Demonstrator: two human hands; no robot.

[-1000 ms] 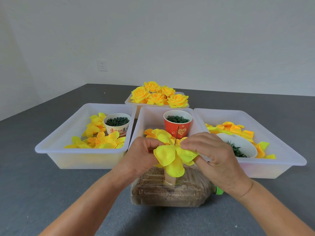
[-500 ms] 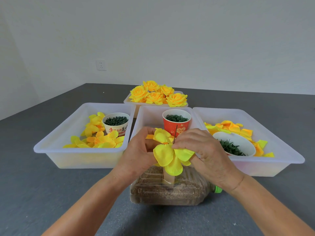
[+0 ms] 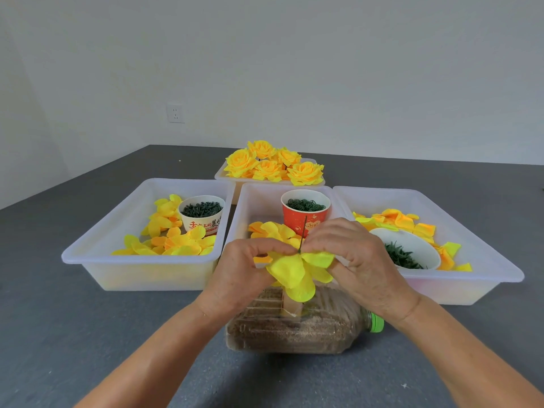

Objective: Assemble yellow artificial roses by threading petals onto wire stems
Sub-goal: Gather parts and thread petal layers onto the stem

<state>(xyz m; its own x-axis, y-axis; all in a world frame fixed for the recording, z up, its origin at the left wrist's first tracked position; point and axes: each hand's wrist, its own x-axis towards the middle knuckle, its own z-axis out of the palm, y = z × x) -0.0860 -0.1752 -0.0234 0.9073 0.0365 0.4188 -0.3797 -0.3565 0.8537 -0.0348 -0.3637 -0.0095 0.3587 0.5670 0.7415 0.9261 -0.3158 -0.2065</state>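
A thin dark wire stem stands upright from a post on a sand-filled plastic bottle lying on its side. A yellow petal cluster is threaded on the wire. My left hand pinches the petals from the left, and my right hand pinches them from the right, fingertips meeting at the wire. The lower part of the wire is hidden by the petals.
Three white trays sit behind the bottle: the left tray holds petals and a cup of green parts, the middle tray a red cup, the right tray petals and a white bowl. Finished roses lie in a far tray.
Both hands have pressed the petal cluster a little lower on the wire, so more wire shows above the fingers. The petals hang flatter and lower than before.
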